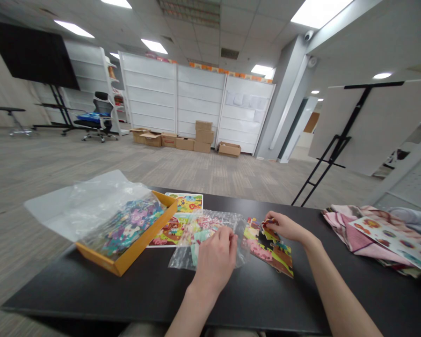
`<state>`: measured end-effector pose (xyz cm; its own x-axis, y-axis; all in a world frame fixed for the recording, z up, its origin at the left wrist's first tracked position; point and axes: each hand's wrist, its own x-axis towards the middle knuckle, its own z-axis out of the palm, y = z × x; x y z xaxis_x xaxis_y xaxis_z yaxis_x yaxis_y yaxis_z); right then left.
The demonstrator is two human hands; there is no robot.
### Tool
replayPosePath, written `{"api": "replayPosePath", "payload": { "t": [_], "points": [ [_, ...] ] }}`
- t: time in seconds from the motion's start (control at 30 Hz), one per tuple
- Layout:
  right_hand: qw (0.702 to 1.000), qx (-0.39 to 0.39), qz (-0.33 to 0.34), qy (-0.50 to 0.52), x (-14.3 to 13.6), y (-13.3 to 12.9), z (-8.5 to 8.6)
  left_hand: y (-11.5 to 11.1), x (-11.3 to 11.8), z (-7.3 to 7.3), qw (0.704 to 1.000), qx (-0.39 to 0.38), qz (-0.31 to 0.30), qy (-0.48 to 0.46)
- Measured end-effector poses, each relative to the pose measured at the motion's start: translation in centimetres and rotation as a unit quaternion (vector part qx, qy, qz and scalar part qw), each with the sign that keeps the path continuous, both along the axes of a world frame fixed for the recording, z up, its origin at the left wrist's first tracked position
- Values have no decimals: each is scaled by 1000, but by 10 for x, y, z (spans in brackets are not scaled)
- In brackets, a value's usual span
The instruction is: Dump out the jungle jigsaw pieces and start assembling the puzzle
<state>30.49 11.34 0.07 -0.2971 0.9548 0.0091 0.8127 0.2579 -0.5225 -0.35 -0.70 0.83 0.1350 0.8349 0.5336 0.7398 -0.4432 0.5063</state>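
Note:
My left hand [218, 250] rests over a clear plastic bag [182, 257] with puzzle pieces in it; the fingers are curled together, and what they hold, if anything, is hidden. With its fingertips pinched, my right hand [280, 225] holds a jigsaw puzzle piece [268, 226] at the upper edge of a partly joined puzzle [279, 260]. A gap showing the dark table lies in the middle of that puzzle. Partly under the bag is a colourful picture sheet [185, 202] with animals on it.
To the left stands a yellow box [140, 250] holding bagged puzzle pieces [133, 224], with loose plastic over its far side. Folded cloths [351, 238] and a sticker sheet [396, 241] lie at the right of the black table [126, 299]. An easel board stands beyond.

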Motion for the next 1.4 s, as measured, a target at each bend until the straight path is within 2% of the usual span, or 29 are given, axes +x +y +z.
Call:
{"api": "replayPosePath", "payload": {
  "t": [0.13,0.3,0.4,0.5,0.73,0.87,0.97,1.1,1.23,1.33,1.4],
  "points": [
    [1000,3,-4,15,-4,-1,3,-1,0,3,1000,-18,-2,11],
    [993,-43,45,105,-10,-11,19,-1,1,1,999,-44,-2,17],
    [971,-98,69,207,-19,-19,31,0,2,-1,998,-59,-11,20],
    [947,-116,81,287,-35,-27,38,0,3,-1,998,-60,-19,17],
    [909,-119,111,383,-83,-41,33,0,8,-2,991,-95,-44,-79],
    [896,-147,120,401,-94,-43,29,4,8,-6,991,-93,-36,-88],
    [905,-161,101,381,-94,-41,29,6,8,-7,988,-99,-48,-113],
    [914,-125,95,373,-93,-39,29,7,8,-6,977,-139,-63,-147],
    [923,-100,76,364,-92,-39,31,10,5,-2,960,-139,-98,-220],
    [927,-120,79,347,-95,-43,33,12,2,0,949,-131,-102,-266],
    [919,-150,96,352,-99,-46,34,14,1,0,951,-128,-89,-268]
  ]
}}
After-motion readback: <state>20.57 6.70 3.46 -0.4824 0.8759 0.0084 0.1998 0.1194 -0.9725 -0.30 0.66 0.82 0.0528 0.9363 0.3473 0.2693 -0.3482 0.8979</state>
